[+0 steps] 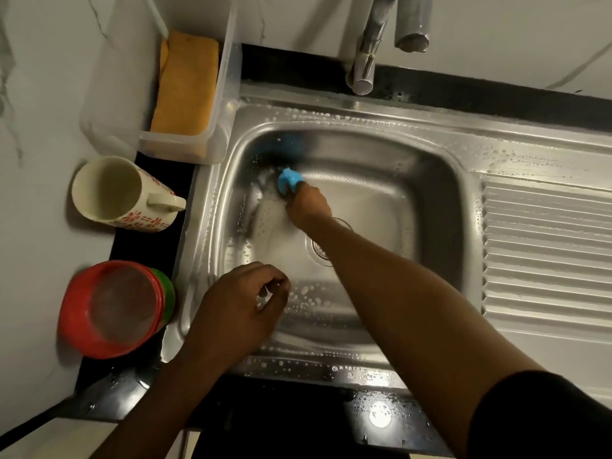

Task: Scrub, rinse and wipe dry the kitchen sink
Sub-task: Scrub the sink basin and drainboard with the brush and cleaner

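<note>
The right hand [308,205] is clenched around a blue sponge [287,181], pressing it on the far left wall of the wet sink [440,193]. The left hand [238,309], loosely curled and holding nothing, hovers at the near left rim. A mug [116,193] stands left.

You're looking down into a rectangular stainless-steel sink [430,193], its rim and basin beaded with soapy droplets, a ribbed draining board on its right side, and a small bright-blue scrubbing sponge [287,181] pressed against the basin's sudsy far-left wall.
</note>
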